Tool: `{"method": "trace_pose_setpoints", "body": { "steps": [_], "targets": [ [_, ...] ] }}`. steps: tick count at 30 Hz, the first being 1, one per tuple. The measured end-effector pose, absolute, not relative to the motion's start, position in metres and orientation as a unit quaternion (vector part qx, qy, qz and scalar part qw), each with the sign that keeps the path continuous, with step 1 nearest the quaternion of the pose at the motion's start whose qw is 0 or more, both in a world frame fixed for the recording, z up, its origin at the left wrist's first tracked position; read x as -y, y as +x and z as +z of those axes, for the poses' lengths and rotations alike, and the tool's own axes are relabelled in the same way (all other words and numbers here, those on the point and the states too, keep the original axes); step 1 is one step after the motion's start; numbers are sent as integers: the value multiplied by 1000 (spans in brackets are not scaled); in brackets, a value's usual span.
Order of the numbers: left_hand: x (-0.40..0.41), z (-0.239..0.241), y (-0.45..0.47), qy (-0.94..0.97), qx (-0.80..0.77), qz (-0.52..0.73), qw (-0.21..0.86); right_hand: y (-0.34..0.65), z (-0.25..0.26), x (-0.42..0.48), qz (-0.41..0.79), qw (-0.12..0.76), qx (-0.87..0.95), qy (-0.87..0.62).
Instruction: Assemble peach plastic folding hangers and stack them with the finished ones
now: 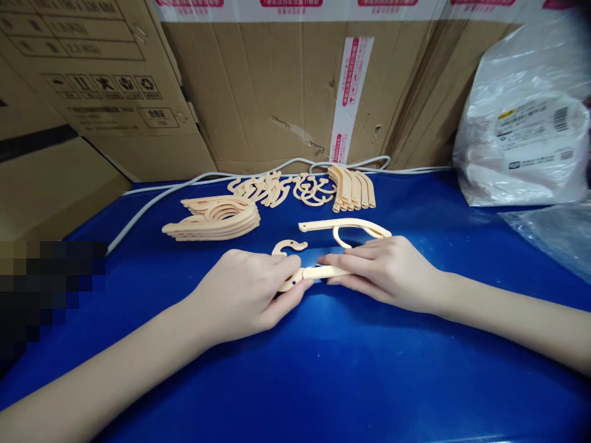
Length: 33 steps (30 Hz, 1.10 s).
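Note:
Both of my hands meet over the middle of a blue table [323,369]. My left hand [244,295] is closed, pinching one end of a peach plastic hanger piece [311,272]. My right hand [383,271] grips the other end of the same piece with thumb and fingers. A small peach hook [289,247] lies just behind my left hand. A single curved hanger arm [346,227] lies just behind my right hand.
A stack of hanger arms [215,218] lies at the back left, loose hooks [286,187] and another stack [353,187] further back. A white cable [152,203] runs along cardboard boxes [277,92]. Plastic bags [526,135] sit at the right.

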<state>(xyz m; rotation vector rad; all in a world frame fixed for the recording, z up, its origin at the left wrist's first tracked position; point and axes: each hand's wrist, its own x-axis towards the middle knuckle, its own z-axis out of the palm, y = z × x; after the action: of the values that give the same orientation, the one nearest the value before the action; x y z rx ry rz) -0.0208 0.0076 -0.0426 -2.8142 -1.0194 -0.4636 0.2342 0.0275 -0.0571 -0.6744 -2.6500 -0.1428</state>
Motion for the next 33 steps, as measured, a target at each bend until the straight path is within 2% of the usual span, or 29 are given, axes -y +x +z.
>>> {"method": "trace_pose_setpoints", "body": {
  "steps": [9, 13, 17, 22, 28, 33],
  "targets": [
    [-10, -39, -21, -917, 342, -192, 74, 234, -50, -25, -115, 265, 926, -244],
    [-12, -36, -24, -912, 344, -203, 87, 237, -41, -25, -155, 325, 875, -323],
    [-12, -32, -26, -905, 357, -200, 115, 244, -41, -35, -98, 349, 846, -391],
    [-13, -30, -29, -901, 358, -199, 141, 247, -51, -50, 11, 323, 855, -407],
    [-16, -32, -30, -929, 321, -176, 54, 245, -57, -53, 7, 312, 869, -384],
    [-13, -34, -25, -944, 277, -175, 22, 247, -58, -54, 18, 309, 866, -393]
  ]
}}
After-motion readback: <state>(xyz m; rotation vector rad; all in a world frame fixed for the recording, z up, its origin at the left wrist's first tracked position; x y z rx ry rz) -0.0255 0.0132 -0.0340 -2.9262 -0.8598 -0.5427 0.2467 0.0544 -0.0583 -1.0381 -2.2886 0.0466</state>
